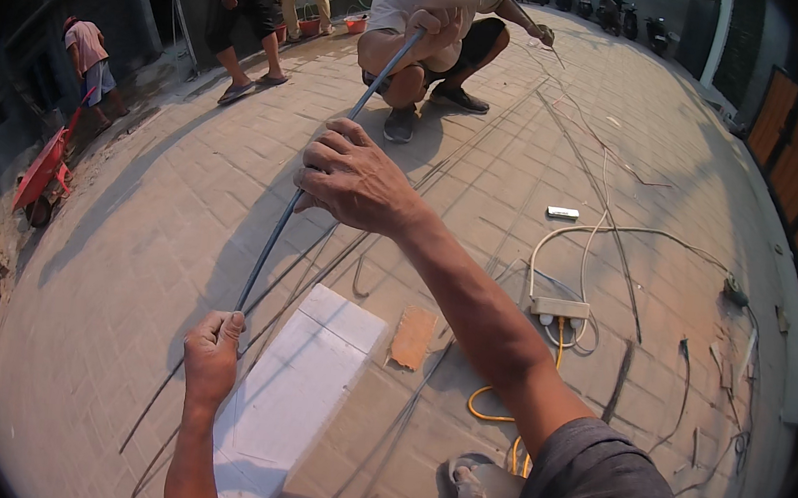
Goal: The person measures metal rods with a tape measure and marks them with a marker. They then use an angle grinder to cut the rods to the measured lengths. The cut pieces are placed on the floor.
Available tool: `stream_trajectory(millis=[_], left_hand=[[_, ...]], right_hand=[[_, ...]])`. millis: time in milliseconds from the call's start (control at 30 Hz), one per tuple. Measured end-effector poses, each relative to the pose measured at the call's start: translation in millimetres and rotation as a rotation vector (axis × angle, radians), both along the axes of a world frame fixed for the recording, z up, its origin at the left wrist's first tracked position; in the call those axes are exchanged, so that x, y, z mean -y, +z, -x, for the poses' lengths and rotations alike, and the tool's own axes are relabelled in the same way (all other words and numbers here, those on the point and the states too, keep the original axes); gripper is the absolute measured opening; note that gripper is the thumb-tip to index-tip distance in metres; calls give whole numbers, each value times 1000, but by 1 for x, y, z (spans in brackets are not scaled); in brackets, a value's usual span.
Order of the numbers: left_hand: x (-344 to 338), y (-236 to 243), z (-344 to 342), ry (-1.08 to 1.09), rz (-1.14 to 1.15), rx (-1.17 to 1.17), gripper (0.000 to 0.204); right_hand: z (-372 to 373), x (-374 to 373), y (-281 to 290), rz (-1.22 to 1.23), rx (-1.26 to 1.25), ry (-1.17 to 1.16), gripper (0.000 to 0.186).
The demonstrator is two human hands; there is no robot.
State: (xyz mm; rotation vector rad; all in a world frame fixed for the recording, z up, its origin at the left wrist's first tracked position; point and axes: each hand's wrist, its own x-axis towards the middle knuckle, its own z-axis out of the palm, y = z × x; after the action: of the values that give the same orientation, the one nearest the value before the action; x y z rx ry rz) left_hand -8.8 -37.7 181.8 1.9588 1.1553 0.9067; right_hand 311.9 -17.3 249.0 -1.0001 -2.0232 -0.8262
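A long, slim grey-blue rod (272, 254) slants from my hands up to a crouching co-worker. My left hand (213, 356) is closed around its near end, thumb along the top. Higher up, my right hand (356, 180) grips the same rod, fingers curled over it. A thinner dark bar (151, 410) sticks out below my left hand; whether it joins the rod is hidden. The co-worker's hand (424, 27) holds the rod farther along. Beneath my arms a white board (304, 384) lies on the paving, beside a small orange-brown piece (412, 338).
Thin metal bars (606, 197) lie across the paving. To the right are a power strip (560, 309), a yellow cable (490, 404) and other cords. A red wheelbarrow (45, 167) stands at far left near other people; motorcycles (617, 13) are parked at the back.
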Motion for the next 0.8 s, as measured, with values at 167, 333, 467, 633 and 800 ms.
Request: stream_trajectory(millis=[167, 333, 467, 633, 800], left_hand=[[-9, -41, -23, -62, 60, -51, 39], [-20, -68, -28, -135, 57, -73, 44], [-16, -84, -13, -128, 138, -103, 43], [-11, -65, -26, -113, 48, -66, 44], [-18, -32, -34, -43, -20, -38, 43]], right_hand=[[-29, 9, -51, 193, 13, -98, 24], [-38, 9, -71, 318, -15, -124, 17], [-20, 11, -77, 431, 29, -108, 16], [-25, 21, -62, 427, 46, -201, 16], [-27, 8, -43, 189, -27, -167, 17]])
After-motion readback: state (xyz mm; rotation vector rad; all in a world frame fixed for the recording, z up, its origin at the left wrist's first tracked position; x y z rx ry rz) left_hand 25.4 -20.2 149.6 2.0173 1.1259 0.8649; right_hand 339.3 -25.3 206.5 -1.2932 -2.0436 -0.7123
